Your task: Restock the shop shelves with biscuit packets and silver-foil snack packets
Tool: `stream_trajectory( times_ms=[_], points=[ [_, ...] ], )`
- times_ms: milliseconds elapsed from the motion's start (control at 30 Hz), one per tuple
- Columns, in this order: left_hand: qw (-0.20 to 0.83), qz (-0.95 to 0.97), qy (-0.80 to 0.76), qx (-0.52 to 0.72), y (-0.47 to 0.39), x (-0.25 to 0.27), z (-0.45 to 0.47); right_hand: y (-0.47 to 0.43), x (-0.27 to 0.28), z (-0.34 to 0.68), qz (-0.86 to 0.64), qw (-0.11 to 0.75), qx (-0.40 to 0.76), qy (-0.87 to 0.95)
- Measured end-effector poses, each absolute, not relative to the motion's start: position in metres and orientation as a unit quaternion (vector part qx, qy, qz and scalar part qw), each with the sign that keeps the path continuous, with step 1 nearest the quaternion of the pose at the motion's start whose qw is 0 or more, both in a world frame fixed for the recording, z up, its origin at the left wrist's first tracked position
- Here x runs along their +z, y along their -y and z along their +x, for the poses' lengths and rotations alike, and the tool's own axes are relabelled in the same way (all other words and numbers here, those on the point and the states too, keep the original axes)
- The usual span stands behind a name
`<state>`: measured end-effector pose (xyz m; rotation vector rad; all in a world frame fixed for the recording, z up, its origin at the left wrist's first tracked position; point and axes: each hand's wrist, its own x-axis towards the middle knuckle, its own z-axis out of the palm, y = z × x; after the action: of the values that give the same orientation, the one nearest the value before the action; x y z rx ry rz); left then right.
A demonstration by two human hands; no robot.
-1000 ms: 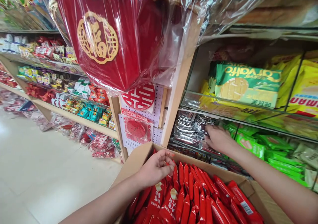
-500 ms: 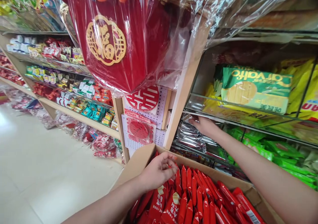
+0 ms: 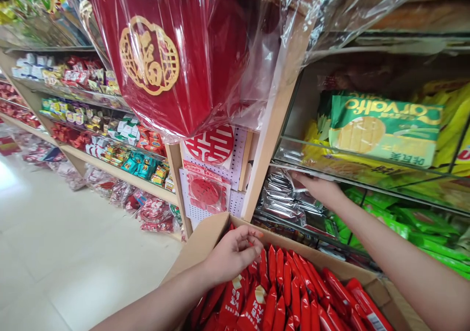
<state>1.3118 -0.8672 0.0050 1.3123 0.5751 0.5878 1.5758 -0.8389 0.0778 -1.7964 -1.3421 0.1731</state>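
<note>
My left hand (image 3: 235,252) hovers over an open cardboard box (image 3: 205,235), its fingers loosely bent and the thumb a little apart from them. Nothing shows between them. Just under and beside this hand stand many red snack packets (image 3: 279,267), packed upright in rows inside the box. My right hand (image 3: 319,189) reaches under the edge of a glass shelf (image 3: 367,181), over a stack of shiny silver packets (image 3: 281,199). Its fingertips are hidden by the shelf edge and shadow, so I cannot tell whether it grips one.
Green-and-yellow cracker packs (image 3: 384,130) lie on the shelf above my right hand. Bright green packets (image 3: 422,223) lie to its right. A wooden post (image 3: 266,140) divides the racks. A plastic-wrapped red decoration (image 3: 176,61) hangs at the top. Left are candy shelves (image 3: 125,169) and pale floor tiles (image 3: 91,252).
My right hand has shifted slightly right along the silver packets under the shelf. The left hand stays nearly still. The hanging red decoration appears a little further left and higher.
</note>
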Motion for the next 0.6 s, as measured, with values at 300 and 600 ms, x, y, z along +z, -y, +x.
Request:
stream_trajectory(
  times_ms=[300,600],
  points=[
    [0.764,0.554,-0.213,0.253,0.878,0.042,1.326,0.943,0.081,1.498,-0.514,0.446,0.559,0.474],
    [0.702,0.570,-0.298,0.306,0.876,0.030,1.329,0.875,0.078,1.570,-0.683,0.448,0.157,0.555]
  ],
)
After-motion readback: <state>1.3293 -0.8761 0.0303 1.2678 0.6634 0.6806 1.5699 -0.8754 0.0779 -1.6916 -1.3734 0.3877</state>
